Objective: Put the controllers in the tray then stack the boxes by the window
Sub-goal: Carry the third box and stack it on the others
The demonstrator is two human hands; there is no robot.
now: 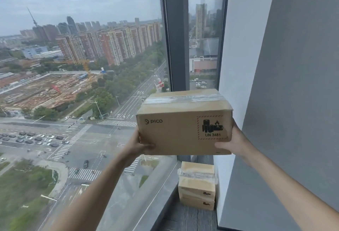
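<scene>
Held box: brown cardboard box (183,122), sealed along the top with clear tape, printed "PICO" at left and a red-hatched battery label reading "UN 3481" at right; carried in the air in front of the window (82,65), level, near face toward the camera.
Left hand: left hand (139,145) clamped on the lower left corner of the held box, thumb lying along the near face, other fingers hidden behind the box.
Right hand: right hand (233,143) gripping the lower right corner, thumb across the near face under the label, fingers wrapped round the right end.
Stack below: stacked boxes (197,186) on the sill, straight under the held box and well apart from it; at least two smaller cartons one on the other, with a strip of clear crinkled plastic wrap across the upper part; contents cannot be told, all closed.
Sill: dark narrow window sill (190,218) running from near to far, stack sitting at its far right end.
Right edge: grey wall (293,84) close on the right, white reveal just beside the stack and beside the held box's right end; little spare room on that side.
Far edge: dark window mullion (176,29) upright behind the held box, glass on both sides of it.
Left side: sloping ledge and glass, open air to the left of the held box and of the stack.
Above the stack: clear gap between the stack's top and the underside of the held box.
</scene>
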